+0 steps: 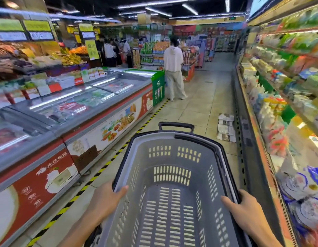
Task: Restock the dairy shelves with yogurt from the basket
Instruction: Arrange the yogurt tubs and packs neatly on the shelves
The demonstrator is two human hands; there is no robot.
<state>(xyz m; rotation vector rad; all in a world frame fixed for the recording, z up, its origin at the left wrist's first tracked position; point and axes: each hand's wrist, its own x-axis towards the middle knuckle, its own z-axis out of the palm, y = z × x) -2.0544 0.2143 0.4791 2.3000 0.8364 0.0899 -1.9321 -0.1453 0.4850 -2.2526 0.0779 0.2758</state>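
**Grey basket held by both rims in a supermarket aisle**

Grey plastic, slotted along its walls and floor, forms the shopping basket (172, 184) that fills the lower middle of the view. No yogurt shows inside it; only its bare slotted bottom is visible. A black handle (176, 126) stands up at the basket's far end.

The left hand (105, 196) grips the basket's left rim, thumb hooked over the edge. The right hand (243, 202) grips the right rim in the same way. The hands are well apart, one on each side.

Just right of the basket runs the open dairy shelves (282, 97), several lit tiers packed with blurred, colourful packs; round blue-and-white tubs (297, 186) sit on the nearest low tier. Left of the basket stands a row of glass-topped chest freezers (80, 111), with a yellow-and-black striped floor line (101, 168) along their base.

Beyond the basket, pale floor tiles (204, 97) stretch ahead between freezers and shelves. A stack of flattened packaging (226, 127) lies on the floor against the shelf base. Farther ahead, a person in pale clothes (173, 68) stands at the freezers' far end.
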